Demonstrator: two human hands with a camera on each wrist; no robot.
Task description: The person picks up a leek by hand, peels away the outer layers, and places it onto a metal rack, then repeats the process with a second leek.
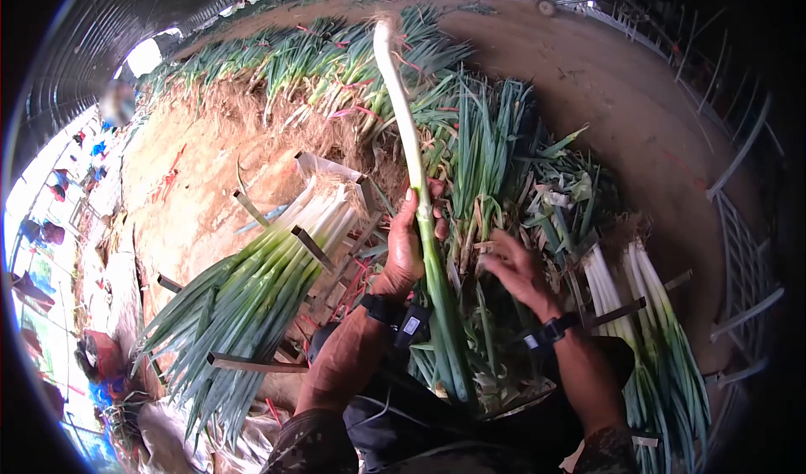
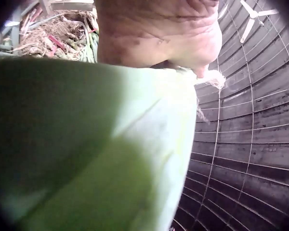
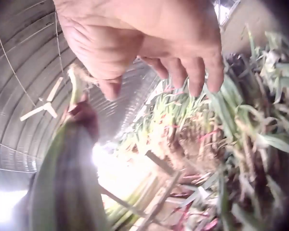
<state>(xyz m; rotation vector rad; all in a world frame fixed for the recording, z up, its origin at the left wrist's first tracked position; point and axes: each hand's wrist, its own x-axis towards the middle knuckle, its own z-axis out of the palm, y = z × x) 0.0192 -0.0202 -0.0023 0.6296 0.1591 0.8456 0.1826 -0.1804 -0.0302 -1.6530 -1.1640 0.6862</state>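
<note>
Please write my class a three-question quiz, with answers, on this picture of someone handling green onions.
1. Which hand grips the single green onion?
2. True or false: the right hand also holds an onion.
3. In the head view, the gripped onion's root end lies:
A) near the bottom edge
B) near the top edge
C) midway down

Key:
1. The left hand.
2. False; it holds nothing.
3. B

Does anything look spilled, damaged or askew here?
Tangled green leaf scraps lie beyond the right hand, looking messy compared with the neatly aligned white-and-green onion bundle at left; nothing else stands out.
</note>
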